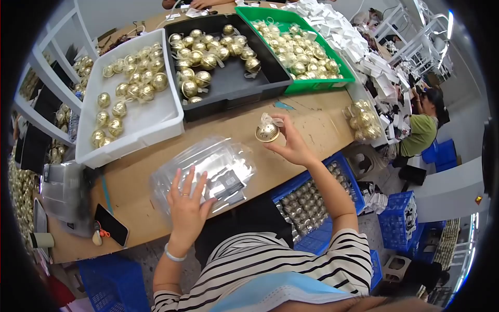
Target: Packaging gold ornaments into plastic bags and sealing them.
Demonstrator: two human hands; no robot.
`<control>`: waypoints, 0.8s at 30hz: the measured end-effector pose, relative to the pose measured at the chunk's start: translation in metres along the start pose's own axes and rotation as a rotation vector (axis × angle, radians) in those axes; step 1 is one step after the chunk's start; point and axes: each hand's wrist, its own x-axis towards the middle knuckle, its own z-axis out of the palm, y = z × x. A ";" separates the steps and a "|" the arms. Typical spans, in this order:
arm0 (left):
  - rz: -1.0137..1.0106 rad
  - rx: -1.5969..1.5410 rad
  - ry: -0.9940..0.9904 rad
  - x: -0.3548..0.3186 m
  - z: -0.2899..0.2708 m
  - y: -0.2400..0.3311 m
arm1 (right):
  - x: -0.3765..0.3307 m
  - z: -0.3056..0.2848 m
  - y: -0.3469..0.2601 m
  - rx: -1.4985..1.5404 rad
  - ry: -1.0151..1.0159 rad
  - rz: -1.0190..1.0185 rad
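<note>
Between the thumb and fingers of my right hand is a gold ball ornament with a pale ribbon bow on top, held above the table. My left hand lies with spread fingers on a stack of clear plastic bags at the table's near edge. A dark printed label shows on the bags beside my fingertips. Beyond them stand a white tray, a black tray and a green tray, each with several gold ball ornaments inside.
On the wooden table lie a phone and orange-handled scissors at left. A bag of gold balls sits at the right edge. White cards pile up behind. A blue crate of packed balls stands below the near edge.
</note>
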 end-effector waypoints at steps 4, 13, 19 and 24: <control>-0.006 -0.061 0.032 -0.004 0.003 -0.001 | -0.026 0.003 0.036 -0.223 -0.045 -0.045; -0.025 -0.144 0.058 -0.001 0.003 -0.005 | 0.004 0.024 0.032 -0.697 0.300 -0.151; -0.013 -0.298 0.124 -0.004 0.004 -0.032 | 0.013 0.054 -0.021 0.366 -0.687 0.101; 0.070 -0.313 0.027 -0.012 0.004 -0.044 | 0.051 0.135 -0.062 0.183 -0.702 0.197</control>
